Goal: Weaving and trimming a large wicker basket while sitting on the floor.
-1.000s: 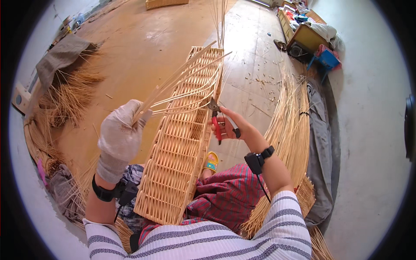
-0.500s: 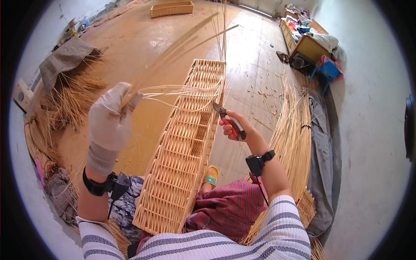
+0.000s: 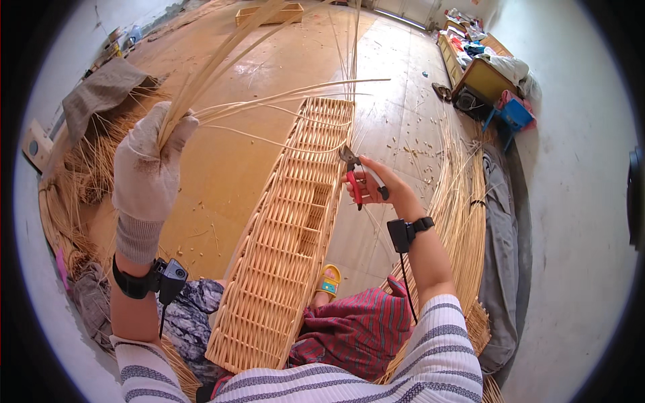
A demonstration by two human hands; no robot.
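Note:
My left hand (image 3: 149, 158), in a pale, stained glove, is closed round a bundle of wicker strands (image 3: 213, 67) that fans upward and away from me. Several thin strands reach from beside this hand across to the far part of a long woven wicker panel (image 3: 272, 242), which lies lengthwise in front of me. In my bare right hand (image 3: 376, 185) are pruning shears (image 3: 354, 176) with one red and one pale, dark-tipped handle. Their blades point up at the panel's right edge, close to a strand end; whether they touch it I cannot tell.
Long wicker bundles (image 3: 447, 215) lie on the right by grey cloth (image 3: 497, 248). More wicker sits left under a grey cover (image 3: 104, 94). A blue stool (image 3: 514, 114) stands by the right wall. Cut bits litter the floor. At the back is a rectangular basket (image 3: 289, 13).
My left hand has moved left and slightly up with the bundle, and the thin strands are drawn further out. The right hand has shifted slightly right, and the shears' handles have spread wider.

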